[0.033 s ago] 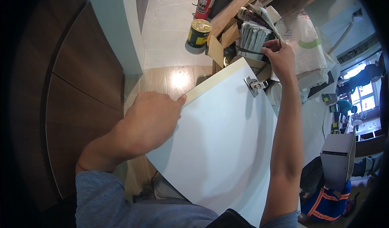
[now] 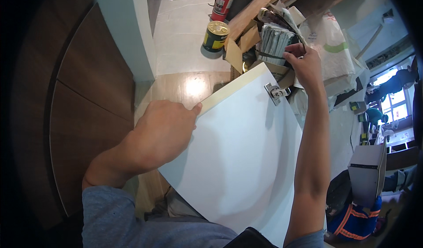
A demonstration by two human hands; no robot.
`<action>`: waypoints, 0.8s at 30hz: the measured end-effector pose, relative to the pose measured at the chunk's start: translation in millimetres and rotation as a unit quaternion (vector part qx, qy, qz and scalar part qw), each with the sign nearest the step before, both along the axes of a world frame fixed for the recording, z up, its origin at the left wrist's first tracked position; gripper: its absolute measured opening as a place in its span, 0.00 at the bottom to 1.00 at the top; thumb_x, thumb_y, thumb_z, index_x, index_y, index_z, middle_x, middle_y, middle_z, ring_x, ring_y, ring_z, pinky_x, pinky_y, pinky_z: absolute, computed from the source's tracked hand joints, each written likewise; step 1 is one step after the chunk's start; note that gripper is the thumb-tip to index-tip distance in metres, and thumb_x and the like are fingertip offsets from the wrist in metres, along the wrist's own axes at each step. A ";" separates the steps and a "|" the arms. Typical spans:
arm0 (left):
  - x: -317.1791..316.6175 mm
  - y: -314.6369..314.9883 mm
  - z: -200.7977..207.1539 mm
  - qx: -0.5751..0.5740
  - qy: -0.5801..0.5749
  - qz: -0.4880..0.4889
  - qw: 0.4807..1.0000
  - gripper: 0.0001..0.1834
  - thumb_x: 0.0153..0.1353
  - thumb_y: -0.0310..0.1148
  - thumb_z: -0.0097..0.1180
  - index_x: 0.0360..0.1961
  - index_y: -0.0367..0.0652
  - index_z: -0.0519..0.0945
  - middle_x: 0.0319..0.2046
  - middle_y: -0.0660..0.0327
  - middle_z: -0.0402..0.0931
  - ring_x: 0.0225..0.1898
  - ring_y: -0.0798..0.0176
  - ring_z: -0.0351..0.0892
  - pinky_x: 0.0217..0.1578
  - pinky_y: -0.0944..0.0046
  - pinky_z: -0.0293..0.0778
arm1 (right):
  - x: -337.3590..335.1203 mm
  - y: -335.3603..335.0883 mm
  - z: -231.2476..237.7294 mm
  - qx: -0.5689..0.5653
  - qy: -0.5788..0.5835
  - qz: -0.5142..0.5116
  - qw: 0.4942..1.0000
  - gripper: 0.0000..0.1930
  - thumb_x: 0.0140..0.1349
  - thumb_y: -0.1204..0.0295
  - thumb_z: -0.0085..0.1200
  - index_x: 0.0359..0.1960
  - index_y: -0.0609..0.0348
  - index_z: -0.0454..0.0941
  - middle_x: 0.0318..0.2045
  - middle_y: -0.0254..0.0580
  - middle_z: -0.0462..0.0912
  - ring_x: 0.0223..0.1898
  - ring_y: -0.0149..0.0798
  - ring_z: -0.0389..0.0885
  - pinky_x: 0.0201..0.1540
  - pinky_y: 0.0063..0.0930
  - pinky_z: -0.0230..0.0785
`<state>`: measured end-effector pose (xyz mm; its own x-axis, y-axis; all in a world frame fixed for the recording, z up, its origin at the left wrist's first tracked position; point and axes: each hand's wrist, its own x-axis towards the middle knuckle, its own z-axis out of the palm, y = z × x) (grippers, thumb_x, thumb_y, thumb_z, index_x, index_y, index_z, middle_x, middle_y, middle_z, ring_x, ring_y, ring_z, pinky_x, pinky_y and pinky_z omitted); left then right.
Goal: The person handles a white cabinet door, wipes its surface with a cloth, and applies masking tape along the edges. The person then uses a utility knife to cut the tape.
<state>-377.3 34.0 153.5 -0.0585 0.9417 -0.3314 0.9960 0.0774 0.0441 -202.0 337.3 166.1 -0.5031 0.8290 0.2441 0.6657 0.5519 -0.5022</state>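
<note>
A white cabinet door [image 2: 238, 142] with a cream edge slants across the space in front of me. A metal hinge [image 2: 275, 93] is fitted near its far corner. My left hand [image 2: 163, 131] is closed over the door's left edge, its thumb along the rim; most of its fingers are hidden. My right hand [image 2: 302, 60] reaches past the far corner to a bundle of folded papers [image 2: 275, 43] standing in an open cardboard box [image 2: 234, 55]. Its fingers are pinched together beside the bundle; what lies between them is too small to make out.
A dark can with a gold lid [image 2: 216, 36] and a red fire extinguisher [image 2: 224, 3] stand beyond the door. White sacks [image 2: 330, 49] lie right of the box. Brown wooden panels [image 2: 88, 102] rise at left. A grey-white box [image 2: 365, 168] and other people appear at right.
</note>
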 end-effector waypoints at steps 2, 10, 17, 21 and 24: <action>-0.4 -0.1 -0.2 0.011 -0.005 -0.005 1.000 0.25 0.74 0.40 0.54 0.68 0.41 0.76 0.31 0.57 0.83 0.36 0.54 0.84 0.39 0.54 0.78 | 9.3 -27.0 14.4 -0.014 0.020 0.022 0.999 0.11 0.60 0.72 0.65 0.43 0.63 0.88 0.38 0.53 0.89 0.38 0.42 0.88 0.45 0.36 0.78; 9.4 -1.0 -7.4 0.060 0.017 0.003 0.998 0.25 0.73 0.41 0.55 0.68 0.44 0.77 0.30 0.57 0.83 0.35 0.54 0.84 0.38 0.55 0.77 | -9.9 -138.4 -32.8 0.146 -0.109 0.158 0.970 0.26 0.61 0.87 0.47 0.63 0.70 0.76 0.64 0.64 0.77 0.62 0.60 0.78 0.67 0.45 0.70; 12.1 -4.3 -9.0 0.078 0.018 -0.001 0.997 0.26 0.72 0.42 0.56 0.67 0.44 0.78 0.30 0.56 0.83 0.35 0.52 0.85 0.37 0.53 0.77 | -19.1 -127.6 -80.1 0.177 -0.182 0.079 0.964 0.27 0.70 0.80 0.42 0.69 0.83 0.62 0.72 0.73 0.64 0.74 0.64 0.64 0.75 0.49 0.60; 15.9 -3.3 -8.3 0.092 0.026 -0.002 0.995 0.26 0.71 0.42 0.57 0.67 0.45 0.78 0.30 0.54 0.84 0.35 0.49 0.85 0.38 0.51 0.78 | -19.6 -124.7 -72.3 0.127 -0.191 0.067 0.971 0.27 0.71 0.78 0.43 0.70 0.82 0.62 0.72 0.73 0.64 0.75 0.63 0.63 0.76 0.51 0.58; 20.2 -2.0 -6.6 0.099 0.037 -0.002 0.994 0.25 0.70 0.42 0.58 0.66 0.47 0.79 0.29 0.54 0.83 0.36 0.48 0.85 0.39 0.50 0.79 | -26.7 -122.6 -67.9 0.178 -0.201 0.017 0.963 0.26 0.72 0.76 0.43 0.68 0.83 0.64 0.70 0.72 0.68 0.72 0.64 0.67 0.74 0.52 0.60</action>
